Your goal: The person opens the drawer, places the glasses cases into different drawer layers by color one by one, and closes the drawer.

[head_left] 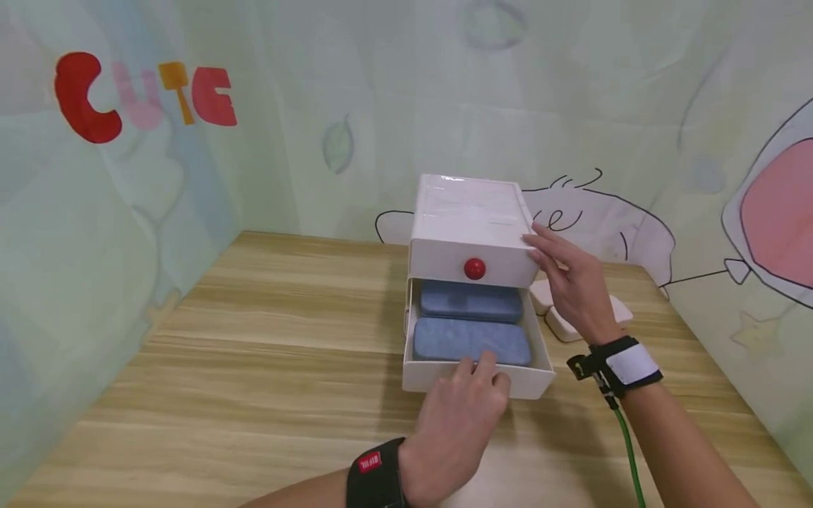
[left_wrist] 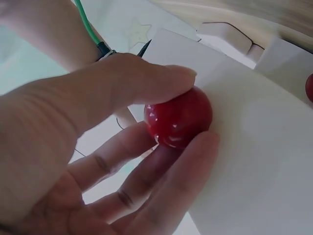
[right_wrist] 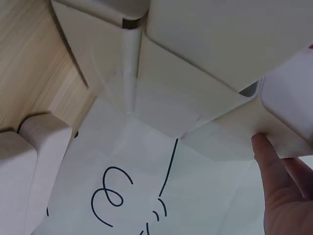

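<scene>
A white two-drawer box [head_left: 473,212] stands on the table. Its lower drawer [head_left: 542,346] is pulled out and holds two blue oblong cases [head_left: 470,340], one behind the other. At that drawer's front, my left hand [head_left: 454,430] pinches a round red knob [left_wrist: 178,120] between thumb and fingers; the head view hides this knob behind the hand. The upper drawer is closed, with its own red knob [head_left: 474,269] free. My right hand [head_left: 574,282] rests against the box's upper right side near the front corner, fingers extended; the right wrist view shows a fingertip [right_wrist: 260,142] touching the side wall.
Pale rounded cases [head_left: 591,321] lie on the wooden table [head_left: 286,339] just right of the box, below the right hand. A printed cloth backdrop [head_left: 317,85] encloses the back and sides. A green cable [head_left: 629,444] trails from the right wrist strap.
</scene>
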Motion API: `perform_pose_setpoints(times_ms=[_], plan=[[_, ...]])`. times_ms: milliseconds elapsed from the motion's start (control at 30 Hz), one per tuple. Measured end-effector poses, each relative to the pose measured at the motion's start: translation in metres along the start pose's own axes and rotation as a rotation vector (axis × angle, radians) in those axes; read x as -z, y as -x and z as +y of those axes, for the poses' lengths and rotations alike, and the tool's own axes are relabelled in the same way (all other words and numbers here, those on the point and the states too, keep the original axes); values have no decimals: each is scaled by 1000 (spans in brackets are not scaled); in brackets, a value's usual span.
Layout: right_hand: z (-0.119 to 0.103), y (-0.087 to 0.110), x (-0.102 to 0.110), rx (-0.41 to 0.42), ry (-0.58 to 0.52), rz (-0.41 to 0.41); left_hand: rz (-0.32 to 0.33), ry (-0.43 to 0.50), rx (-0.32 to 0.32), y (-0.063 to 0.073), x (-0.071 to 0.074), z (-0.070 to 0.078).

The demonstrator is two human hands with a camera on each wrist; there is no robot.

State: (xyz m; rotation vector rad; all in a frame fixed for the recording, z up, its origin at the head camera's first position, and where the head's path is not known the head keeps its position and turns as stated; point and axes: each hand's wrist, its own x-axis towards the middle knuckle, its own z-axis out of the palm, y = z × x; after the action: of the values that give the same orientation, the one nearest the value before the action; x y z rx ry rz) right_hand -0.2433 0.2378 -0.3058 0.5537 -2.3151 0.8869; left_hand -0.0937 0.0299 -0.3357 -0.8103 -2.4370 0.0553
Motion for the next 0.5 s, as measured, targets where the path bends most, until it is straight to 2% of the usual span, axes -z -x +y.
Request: perform_pose_setpoints(times_ms=[300, 500], plan=[[-2, 1, -2, -24, -12, 42, 48, 8, 23, -5, -5, -2], [-1, 3, -3, -40, -21, 40, 11, 55, 18, -6, -9, -5]])
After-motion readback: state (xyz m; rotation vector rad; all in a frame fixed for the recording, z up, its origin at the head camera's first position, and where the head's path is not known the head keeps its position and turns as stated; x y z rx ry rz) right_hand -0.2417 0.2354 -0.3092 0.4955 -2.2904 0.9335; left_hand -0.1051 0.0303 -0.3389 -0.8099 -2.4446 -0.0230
